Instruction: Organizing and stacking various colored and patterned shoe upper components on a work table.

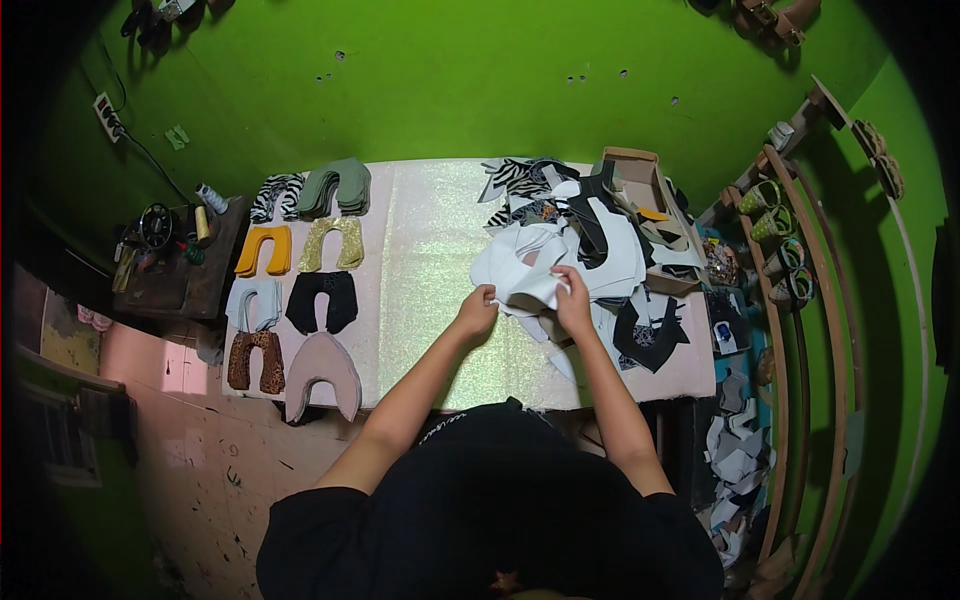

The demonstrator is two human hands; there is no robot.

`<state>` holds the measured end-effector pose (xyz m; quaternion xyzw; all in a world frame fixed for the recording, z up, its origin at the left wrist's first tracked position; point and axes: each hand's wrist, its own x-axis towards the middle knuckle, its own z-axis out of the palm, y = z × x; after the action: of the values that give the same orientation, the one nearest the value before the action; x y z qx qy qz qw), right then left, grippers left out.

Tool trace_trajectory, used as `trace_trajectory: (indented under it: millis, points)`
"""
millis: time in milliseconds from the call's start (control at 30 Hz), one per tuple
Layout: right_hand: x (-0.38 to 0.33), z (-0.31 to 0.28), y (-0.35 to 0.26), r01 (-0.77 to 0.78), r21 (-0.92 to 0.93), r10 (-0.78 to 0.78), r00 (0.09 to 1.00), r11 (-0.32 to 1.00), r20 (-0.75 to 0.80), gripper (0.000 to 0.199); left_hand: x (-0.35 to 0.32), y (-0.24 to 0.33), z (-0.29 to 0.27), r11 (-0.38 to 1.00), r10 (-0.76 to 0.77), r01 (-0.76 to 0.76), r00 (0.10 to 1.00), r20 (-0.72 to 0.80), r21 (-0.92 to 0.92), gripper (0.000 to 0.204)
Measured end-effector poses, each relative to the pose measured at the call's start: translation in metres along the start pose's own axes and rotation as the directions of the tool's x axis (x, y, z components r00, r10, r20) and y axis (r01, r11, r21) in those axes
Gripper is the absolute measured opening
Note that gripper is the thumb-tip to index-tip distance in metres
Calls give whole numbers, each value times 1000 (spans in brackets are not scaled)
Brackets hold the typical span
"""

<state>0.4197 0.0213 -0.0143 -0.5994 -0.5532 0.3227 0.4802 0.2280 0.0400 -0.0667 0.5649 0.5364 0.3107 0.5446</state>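
A white cut piece of sheet material (538,290), bent into a curve, is between my hands above the right half of the table. My left hand (478,312) is closed at the left edge of the white material. With its fingers closed, my right hand (573,302) pinches the piece's right side. Under and behind it lie more white cut pieces (615,265), loosely heaped. Black pieces (648,335) lie just right of my right hand. Zebra-print scraps (522,177) sit at the heap's far side.
Stacks of U-shaped pieces fill the table's left side, among them green (337,187), orange (264,250), black (322,300) and pink (323,378) ones. A cardboard box (632,165) holds scraps at the back right. A wooden rack with sandals (765,197) stands right; a dark side table (180,265) stands left.
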Motion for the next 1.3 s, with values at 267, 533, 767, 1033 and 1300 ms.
trace_trajectory:
  millis: [267, 533, 767, 1033, 1300]
  points:
    - [7, -21, -45, 46, 338, -87, 990, 940, 107, 59, 32, -3, 16, 898, -283, 221, 952, -116, -381, 24]
    - [6, -30, -23, 175, -151, -191, 977, 973, -100, 22, 43, 26, 30, 712, -304, 270, 951, 61, -648, 12]
    - [14, -36, -20, 190, -484, -344, 904, 854, -253, 22, 19, 55, 15, 749, -126, 57, 990, -58, -661, 22]
    - [7, 3, -57, -148, 394, 152, 988, 907, 21, 24, -31, 65, -36, 388, 134, 48, 985, 108, -921, 54]
    - [-21, 81, -116, -86, 431, -32, 965, 898, 259, 19, -109, 44, -152, 563, 39, -198, 976, -214, -802, 48]
